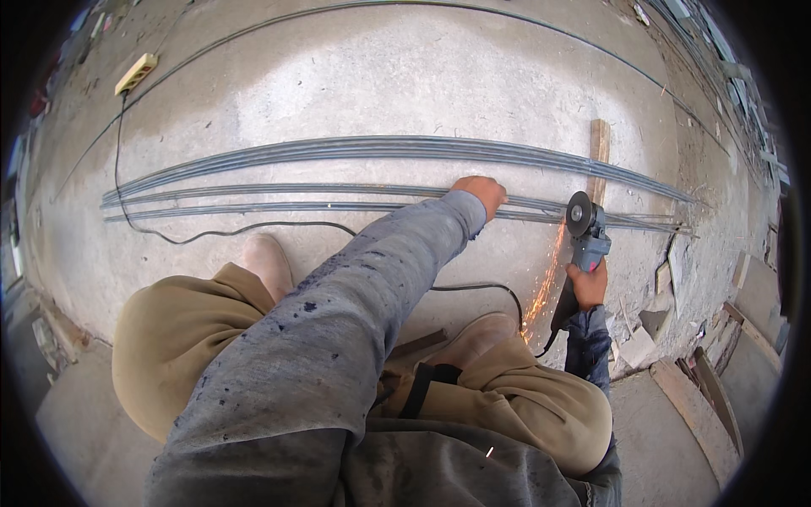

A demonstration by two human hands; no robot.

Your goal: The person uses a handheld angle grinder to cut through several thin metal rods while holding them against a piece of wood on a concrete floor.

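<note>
My right hand [589,283] is closed around the body of a grey angle grinder [591,247]. Its round disc [580,215] meets the right part of some thin metal rods [541,205], and orange sparks [549,275] stream from there toward my foot. My left hand [480,194] is closed on the same rods, a little left of the disc; the undersides of its fingers are hidden. Just beyond lies a thicker bundle of long metal rods [380,149], apart from my hands.
A wooden block [599,139] lies under the rods. The grinder's black cable [253,225] runs past my feet toward a yellowish power strip [136,74] at far left. One long rod [549,25] curves across the back. Broken slabs and boards [688,406] lie at right.
</note>
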